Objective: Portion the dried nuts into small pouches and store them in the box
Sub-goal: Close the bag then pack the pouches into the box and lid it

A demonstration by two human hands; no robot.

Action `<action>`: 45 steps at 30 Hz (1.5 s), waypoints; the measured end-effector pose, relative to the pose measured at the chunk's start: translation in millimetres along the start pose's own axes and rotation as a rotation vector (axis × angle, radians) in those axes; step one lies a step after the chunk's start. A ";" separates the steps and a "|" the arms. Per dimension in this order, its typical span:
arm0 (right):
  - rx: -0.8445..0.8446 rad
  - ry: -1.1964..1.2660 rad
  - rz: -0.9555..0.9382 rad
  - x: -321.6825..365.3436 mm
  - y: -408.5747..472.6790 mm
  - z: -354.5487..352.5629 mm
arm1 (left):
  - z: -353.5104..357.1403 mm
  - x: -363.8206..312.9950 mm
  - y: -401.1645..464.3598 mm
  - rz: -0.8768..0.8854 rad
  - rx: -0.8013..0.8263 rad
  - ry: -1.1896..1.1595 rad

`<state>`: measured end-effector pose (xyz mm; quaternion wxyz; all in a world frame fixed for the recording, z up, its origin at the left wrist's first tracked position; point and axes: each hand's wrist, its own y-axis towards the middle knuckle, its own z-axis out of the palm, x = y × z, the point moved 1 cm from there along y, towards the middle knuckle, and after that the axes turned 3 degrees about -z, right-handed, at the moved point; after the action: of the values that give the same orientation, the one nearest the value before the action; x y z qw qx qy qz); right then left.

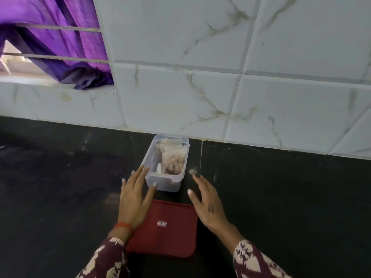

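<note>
Translucent plastic forms the small rectangular box (166, 163), which stands uncovered on the black counter (60, 187) with its far end almost against the wall. Inside it lie several small clear pouches (172, 157) of dried nuts, pale brown through the film; they are piled toward the right side and far end, while the left part of the box shows bare plastic. How many pouches there are cannot be told, since they overlap and the picture is soft. The left hand (136, 193) is spread flat, fingers straight, its grip wide and holding nothing; the fingertips lie along the box's left wall and the thumb reaches to the near left corner, touching or all but touching it. The right hand (206, 203) is also spread with straight fingers, its grip wide and empty, and hovers just beside the box's near right corner, apart from it. Just nearer than the box, between the two forearms, a red lid (166, 229) with a small white label lies flat on the counter; the left wrist, which wears a red thread (123, 225), covers its left edge. Both sleeves (259, 261) are maroon with a cream pattern. Behind the counter rises a wall of white marbled tiles (200, 47), and at upper left a purple curtain (60, 37) hangs across a barred window.
</note>
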<state>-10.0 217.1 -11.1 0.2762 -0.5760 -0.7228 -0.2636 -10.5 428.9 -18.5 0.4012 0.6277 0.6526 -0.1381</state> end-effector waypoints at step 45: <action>-0.383 0.200 0.116 28.3 57.7 -12.3 | 16.8 -16.1 164.3 -0.228 0.022 -0.260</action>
<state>42.4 239.4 21.2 0.2469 -0.6293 -0.5945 -0.4354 146.4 434.6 35.2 0.4569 0.5308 0.6607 -0.2701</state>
